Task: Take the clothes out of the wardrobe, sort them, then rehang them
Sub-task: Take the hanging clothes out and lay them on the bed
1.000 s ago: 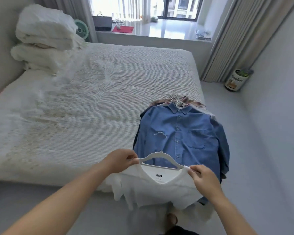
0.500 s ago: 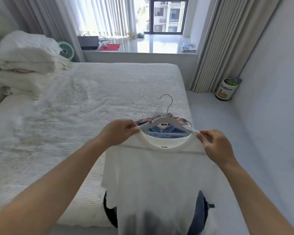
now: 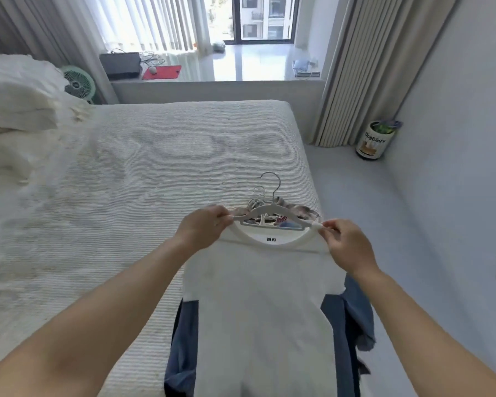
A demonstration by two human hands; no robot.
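Hands [image 3: 275,233] on hangered T-shirt [image 3: 264,310]

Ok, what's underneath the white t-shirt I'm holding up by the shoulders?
Under the white t-shirt a blue shirt shows at both sides, with a patterned garment and spare hanger hooks above its collar. The middle of that pile is covered.

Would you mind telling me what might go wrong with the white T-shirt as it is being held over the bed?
Both hands, left hand and right hand, pinch only the shoulders of the white T-shirt, so the hanger may slip out. Its hook could snag the hangers of the pile beneath.
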